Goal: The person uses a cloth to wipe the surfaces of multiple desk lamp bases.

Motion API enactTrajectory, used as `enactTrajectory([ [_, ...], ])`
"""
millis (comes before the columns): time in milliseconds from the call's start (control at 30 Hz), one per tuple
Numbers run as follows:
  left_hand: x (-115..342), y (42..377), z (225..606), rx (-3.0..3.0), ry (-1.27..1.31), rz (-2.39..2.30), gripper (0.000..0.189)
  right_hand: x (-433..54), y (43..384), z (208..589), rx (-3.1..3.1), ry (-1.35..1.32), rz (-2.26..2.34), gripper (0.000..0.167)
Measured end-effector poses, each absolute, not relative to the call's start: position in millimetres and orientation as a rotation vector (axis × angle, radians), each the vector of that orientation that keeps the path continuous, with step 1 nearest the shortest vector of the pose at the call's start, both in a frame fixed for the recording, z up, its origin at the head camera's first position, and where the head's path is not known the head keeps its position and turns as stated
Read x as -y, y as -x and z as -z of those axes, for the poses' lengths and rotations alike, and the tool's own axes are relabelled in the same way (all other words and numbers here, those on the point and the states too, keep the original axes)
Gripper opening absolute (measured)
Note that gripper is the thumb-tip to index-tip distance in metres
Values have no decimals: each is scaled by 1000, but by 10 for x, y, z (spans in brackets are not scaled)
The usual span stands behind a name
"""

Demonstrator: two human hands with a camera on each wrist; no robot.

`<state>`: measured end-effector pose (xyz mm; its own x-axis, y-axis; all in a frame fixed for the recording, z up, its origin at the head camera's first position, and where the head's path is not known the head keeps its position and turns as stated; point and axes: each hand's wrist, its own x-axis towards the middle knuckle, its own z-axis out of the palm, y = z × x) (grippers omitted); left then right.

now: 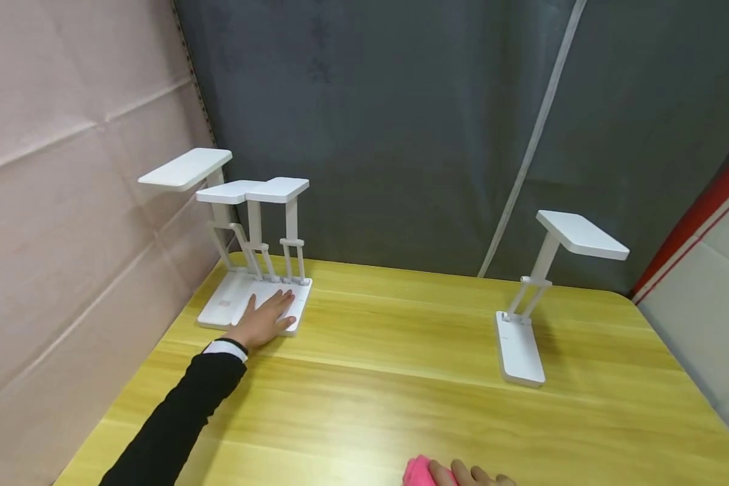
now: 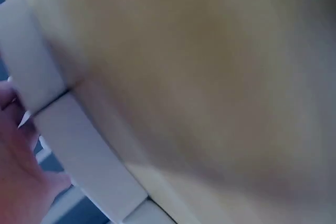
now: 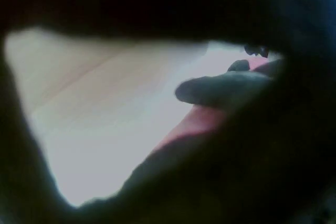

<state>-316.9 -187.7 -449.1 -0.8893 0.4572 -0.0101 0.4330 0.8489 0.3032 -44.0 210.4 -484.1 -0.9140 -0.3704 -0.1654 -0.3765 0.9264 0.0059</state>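
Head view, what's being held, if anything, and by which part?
The left hand holds nothing, spread on the white lamp bases. The right hand touches the pink cloth; whether it is held, and where, cannot be told.

The back is covered by a dark grey sheet [image 1: 389, 128], crossed by a slanting pale strip [image 1: 527, 154]. The left is lined with creased pinkish fabric [image 1: 67, 229]; at right, a white panel [image 1: 719, 283] is bordered by a red band [image 1: 689, 223].
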Motion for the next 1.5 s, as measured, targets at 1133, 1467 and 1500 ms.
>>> enactTrajectory([
  [1133,79,1671,4132,-2899,-1214,272,74,-2105,593,4190,-3239,1089,-332,80],
  [1467,296,1893,4197,-2925,-1242,11,81,-2060,923,3883,-3090,950,-240,56],
  [1500,330,1941,4212,-2928,-1224,-62,85,-2051,1004,3857,-3100,926,-237,55],
])
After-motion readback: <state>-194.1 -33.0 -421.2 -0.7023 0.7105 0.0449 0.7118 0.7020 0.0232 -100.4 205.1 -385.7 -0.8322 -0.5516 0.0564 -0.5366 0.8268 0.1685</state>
